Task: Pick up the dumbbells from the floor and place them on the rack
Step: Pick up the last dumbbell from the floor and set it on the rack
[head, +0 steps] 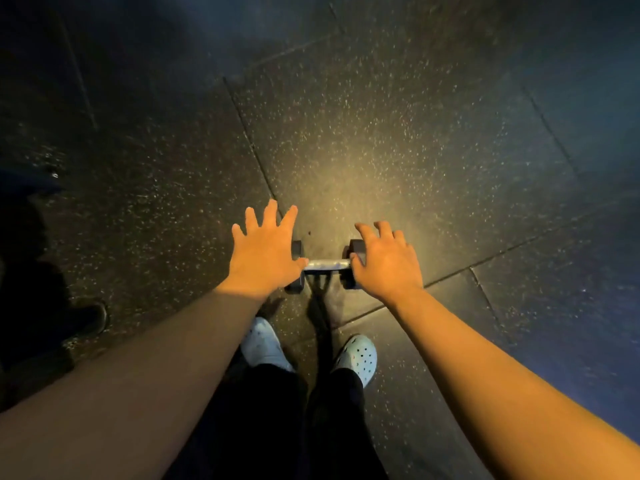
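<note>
A small dumbbell (pixel 327 264) with a silver handle and dark hexagonal heads lies on the speckled rubber floor (pixel 398 140), just ahead of my feet. My left hand (pixel 265 252) hovers over its left head, fingers spread, holding nothing. My right hand (pixel 386 259) hovers over its right head with the fingers curled slightly and apart. Both heads are partly hidden by my hands. Whether either hand touches the dumbbell I cannot tell. No rack is in view.
My two feet in pale perforated clogs (pixel 265 344) stand just behind the dumbbell. A dark shoe-like shape (pixel 91 318) sits in shadow at the left. The floor is made of dark tiles with visible seams, dim at the edges.
</note>
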A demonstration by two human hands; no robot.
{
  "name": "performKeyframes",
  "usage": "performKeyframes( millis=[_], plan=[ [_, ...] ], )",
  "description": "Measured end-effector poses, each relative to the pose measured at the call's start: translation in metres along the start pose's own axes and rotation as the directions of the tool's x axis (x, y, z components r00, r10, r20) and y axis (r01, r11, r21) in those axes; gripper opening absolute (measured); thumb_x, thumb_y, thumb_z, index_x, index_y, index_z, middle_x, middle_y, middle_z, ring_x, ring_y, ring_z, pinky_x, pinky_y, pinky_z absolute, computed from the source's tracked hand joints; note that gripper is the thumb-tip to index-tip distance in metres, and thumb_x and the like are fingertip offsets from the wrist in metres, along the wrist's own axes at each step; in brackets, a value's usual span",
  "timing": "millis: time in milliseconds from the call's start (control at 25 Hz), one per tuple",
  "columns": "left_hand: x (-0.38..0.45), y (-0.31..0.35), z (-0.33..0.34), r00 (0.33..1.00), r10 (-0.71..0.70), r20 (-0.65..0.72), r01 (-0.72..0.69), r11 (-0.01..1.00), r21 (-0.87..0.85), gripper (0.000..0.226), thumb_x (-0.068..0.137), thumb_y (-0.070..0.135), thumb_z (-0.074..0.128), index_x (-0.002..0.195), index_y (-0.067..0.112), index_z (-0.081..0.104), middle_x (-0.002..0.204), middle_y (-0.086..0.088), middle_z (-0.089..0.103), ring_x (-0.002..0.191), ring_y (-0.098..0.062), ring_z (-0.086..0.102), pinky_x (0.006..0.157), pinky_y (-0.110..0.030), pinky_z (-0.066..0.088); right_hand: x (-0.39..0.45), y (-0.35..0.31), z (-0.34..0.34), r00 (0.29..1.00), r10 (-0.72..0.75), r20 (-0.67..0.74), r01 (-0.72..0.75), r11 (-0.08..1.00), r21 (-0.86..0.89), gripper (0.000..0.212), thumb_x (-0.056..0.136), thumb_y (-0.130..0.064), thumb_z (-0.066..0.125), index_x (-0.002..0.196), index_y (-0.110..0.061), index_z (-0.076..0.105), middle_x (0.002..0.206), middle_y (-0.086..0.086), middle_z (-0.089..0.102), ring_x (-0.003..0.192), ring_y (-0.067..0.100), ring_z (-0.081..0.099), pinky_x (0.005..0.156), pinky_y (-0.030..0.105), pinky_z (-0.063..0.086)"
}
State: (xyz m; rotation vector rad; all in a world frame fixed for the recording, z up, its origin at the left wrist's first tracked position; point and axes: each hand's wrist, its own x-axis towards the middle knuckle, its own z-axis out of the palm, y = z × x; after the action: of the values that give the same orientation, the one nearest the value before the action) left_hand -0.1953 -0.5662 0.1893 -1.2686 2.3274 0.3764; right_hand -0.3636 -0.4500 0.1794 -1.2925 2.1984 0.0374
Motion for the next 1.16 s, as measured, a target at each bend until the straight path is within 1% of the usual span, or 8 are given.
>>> performKeyframes(
  millis=[160, 320, 440, 560, 640, 800, 1000, 1160],
  plan=[
    [0.077, 0.002, 0.098, 0.974, -0.188, 0.130, 0.207, 0.966, -0.154, 0.105, 0.085, 0.060, 0.066, 0.159, 0.032, -0.003, 0.167, -0.008, -0.005, 0.149, -0.046, 0.003, 0.115, -0.065, 0.018, 0.069, 0.034, 0.101, 0.996, 0.082, 0.033, -0.082, 0.997, -0.001, 0.061, 0.099, -0.042, 0.052, 0.153, -0.018, 0.037, 0.147, 0.019, 0.044, 0.127, 0.045, 0.049, 0.101, 0.055, 0.048],
    [0.140, 0.015, 0.183, 0.927, -0.305, 0.220, 0.356, 0.900, -0.252, 0.109, 0.082, 0.060, 0.069, 0.158, 0.034, -0.005, 0.166, -0.009, -0.001, 0.148, -0.047, 0.011, 0.111, -0.065, 0.026, 0.128, 0.050, 0.184, 0.986, 0.168, 0.020, -0.168, 0.986, 0.004, 0.064, 0.100, -0.045, 0.050, 0.154, -0.018, 0.030, 0.154, 0.021, 0.032, 0.128, 0.047, 0.046, 0.096, 0.057, 0.048],
    [0.166, 0.022, 0.236, 0.899, -0.369, 0.238, 0.430, 0.847, -0.312, 0.106, 0.082, 0.055, 0.071, 0.159, 0.032, 0.001, 0.163, -0.012, 0.014, 0.141, -0.047, 0.029, 0.106, -0.058, 0.038, 0.161, 0.057, 0.230, 0.975, 0.220, 0.039, -0.221, 0.975, 0.013, 0.064, 0.101, -0.043, 0.052, 0.154, -0.017, 0.027, 0.160, 0.023, 0.022, 0.129, 0.050, 0.045, 0.093, 0.057, 0.050],
    [0.175, 0.018, 0.264, 0.877, -0.442, 0.186, 0.478, 0.776, -0.411, 0.091, 0.084, 0.040, 0.074, 0.156, 0.026, 0.020, 0.144, -0.014, 0.044, 0.126, -0.040, 0.050, 0.093, -0.047, 0.046, 0.172, 0.067, 0.254, 0.974, 0.228, 0.005, -0.228, 0.972, 0.055, 0.055, 0.099, -0.028, 0.059, 0.146, -0.014, 0.034, 0.147, 0.024, 0.035, 0.113, 0.051, 0.058, 0.074, 0.048, 0.049],
    [0.179, 0.013, 0.272, 0.843, -0.513, 0.159, 0.520, 0.705, -0.482, 0.080, 0.086, 0.028, 0.073, 0.153, 0.024, 0.030, 0.131, -0.013, 0.058, 0.120, -0.035, 0.057, 0.088, -0.042, 0.047, 0.176, 0.073, 0.262, 0.971, 0.235, -0.044, -0.228, 0.966, 0.118, 0.048, 0.098, -0.021, 0.060, 0.141, -0.014, 0.040, 0.136, 0.023, 0.046, 0.103, 0.048, 0.064, 0.070, 0.044, 0.046],
    [0.177, 0.012, 0.270, 0.851, -0.511, 0.120, 0.496, 0.708, -0.504, 0.066, 0.088, 0.020, 0.069, 0.147, 0.020, 0.039, 0.123, -0.015, 0.064, 0.115, -0.034, 0.061, 0.085, -0.039, 0.049, 0.175, 0.073, 0.255, 0.945, 0.322, -0.051, -0.297, 0.915, 0.275, 0.061, 0.097, -0.019, 0.064, 0.152, -0.025, 0.040, 0.126, 0.023, 0.064, 0.110, 0.043, 0.065, 0.091, 0.045, 0.054],
    [0.133, 0.005, 0.241, 0.896, -0.422, 0.136, 0.422, 0.718, -0.554, 0.075, 0.088, 0.022, 0.071, 0.152, 0.034, 0.034, 0.115, -0.008, 0.068, 0.107, -0.028, 0.065, 0.081, -0.035, 0.049, 0.128, 0.055, 0.224, 0.954, 0.299, -0.014, -0.284, 0.919, 0.273, 0.063, 0.102, -0.023, 0.058, 0.158, -0.033, 0.032, 0.123, 0.020, 0.061, 0.103, 0.039, 0.066, 0.092, 0.044, 0.054],
    [0.069, -0.012, 0.163, 0.900, -0.408, 0.152, 0.415, 0.702, -0.578, 0.078, 0.090, 0.024, 0.070, 0.154, 0.044, 0.028, 0.111, -0.006, 0.069, 0.100, -0.024, 0.067, 0.080, -0.035, 0.053, 0.066, 0.014, 0.151, 0.956, 0.293, -0.022, -0.274, 0.917, 0.289, 0.058, 0.102, -0.026, 0.057, 0.156, -0.032, 0.035, 0.124, 0.019, 0.060, 0.097, 0.038, 0.068, 0.087, 0.046, 0.056]
  ],
)
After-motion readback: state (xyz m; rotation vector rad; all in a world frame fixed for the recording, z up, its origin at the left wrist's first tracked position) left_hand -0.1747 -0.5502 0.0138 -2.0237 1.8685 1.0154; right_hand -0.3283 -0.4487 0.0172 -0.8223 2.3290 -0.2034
